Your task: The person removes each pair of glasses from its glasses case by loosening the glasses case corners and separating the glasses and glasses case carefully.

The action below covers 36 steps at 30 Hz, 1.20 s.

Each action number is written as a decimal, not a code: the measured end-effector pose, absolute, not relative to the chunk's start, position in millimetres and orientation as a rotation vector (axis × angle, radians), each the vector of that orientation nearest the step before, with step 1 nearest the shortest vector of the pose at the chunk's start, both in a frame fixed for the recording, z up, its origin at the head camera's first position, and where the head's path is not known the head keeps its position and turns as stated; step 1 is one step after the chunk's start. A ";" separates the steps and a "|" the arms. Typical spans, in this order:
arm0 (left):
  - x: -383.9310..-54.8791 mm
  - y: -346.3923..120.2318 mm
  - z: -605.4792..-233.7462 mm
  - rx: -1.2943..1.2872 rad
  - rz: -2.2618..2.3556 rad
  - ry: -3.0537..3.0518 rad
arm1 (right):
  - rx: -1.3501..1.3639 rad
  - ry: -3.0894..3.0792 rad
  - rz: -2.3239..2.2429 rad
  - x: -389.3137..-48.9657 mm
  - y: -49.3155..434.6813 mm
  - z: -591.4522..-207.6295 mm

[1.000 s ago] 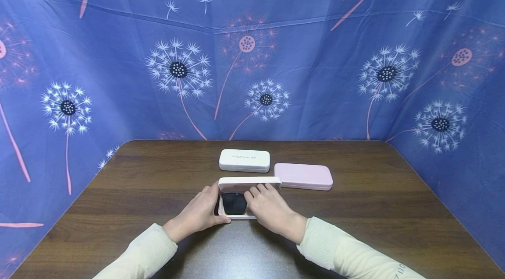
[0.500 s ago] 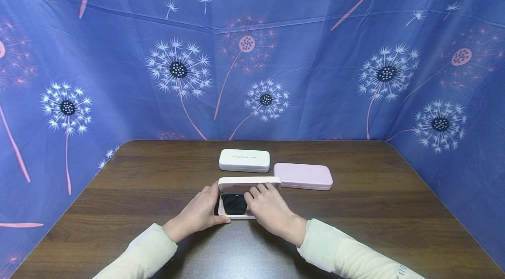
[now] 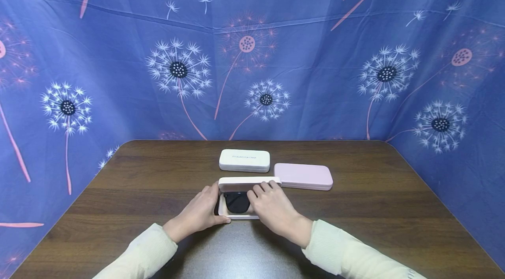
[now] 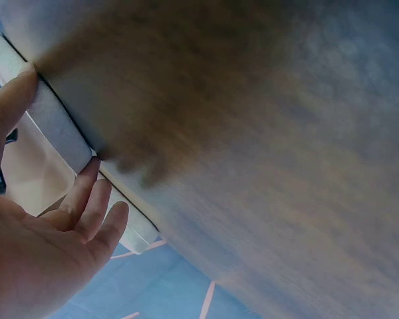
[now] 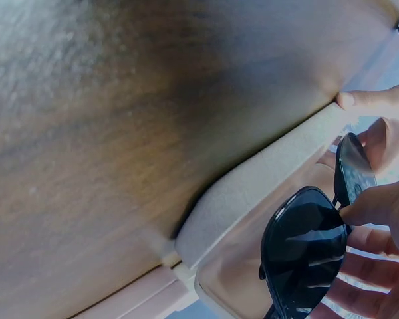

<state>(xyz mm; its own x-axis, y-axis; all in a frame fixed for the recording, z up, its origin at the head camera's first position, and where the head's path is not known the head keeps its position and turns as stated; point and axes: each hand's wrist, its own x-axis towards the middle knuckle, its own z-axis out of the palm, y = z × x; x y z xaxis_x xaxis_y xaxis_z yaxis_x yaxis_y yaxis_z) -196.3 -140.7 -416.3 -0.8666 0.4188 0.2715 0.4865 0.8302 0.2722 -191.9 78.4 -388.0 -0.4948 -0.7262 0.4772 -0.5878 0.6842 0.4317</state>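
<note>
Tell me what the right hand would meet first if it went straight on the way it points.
Most likely the raised lid of the open case: the right hand, pinching the sunglasses, points forward and leftward at the lid's inner side. The gap, if any, is hard to judge.

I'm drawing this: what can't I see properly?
Head view: part of the sunglasses, behind the right hand.
Right wrist view: one end of them, cut by bottom edge.
Head view: lettering on the closed white case, too small.
Head view: inside the pink case, hidden by its lid.
</note>
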 end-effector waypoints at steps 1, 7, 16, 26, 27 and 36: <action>-196.2 -140.7 -416.2 -0.704 -0.499 -2.810 | 1.000 -2.249 -0.276 -191.5 79.0 -386.8; -196.1 -140.8 -416.2 -0.699 -0.511 -2.812 | 0.981 -2.264 -0.259 -189.5 83.8 -381.1; -195.8 -140.7 -417.0 -0.681 -0.500 -2.829 | 0.940 -2.287 -0.249 -189.9 96.8 -382.2; -195.8 -140.6 -416.9 -0.689 -0.486 -2.827 | 0.888 -2.350 -0.204 -188.4 120.1 -384.5; -195.9 -140.7 -417.1 -0.691 -0.487 -2.825 | 0.883 -2.349 -0.197 -188.5 122.7 -385.1; -196.2 -140.6 -417.5 -0.705 -0.500 -2.822 | 0.867 -2.339 -0.148 -189.2 144.7 -389.2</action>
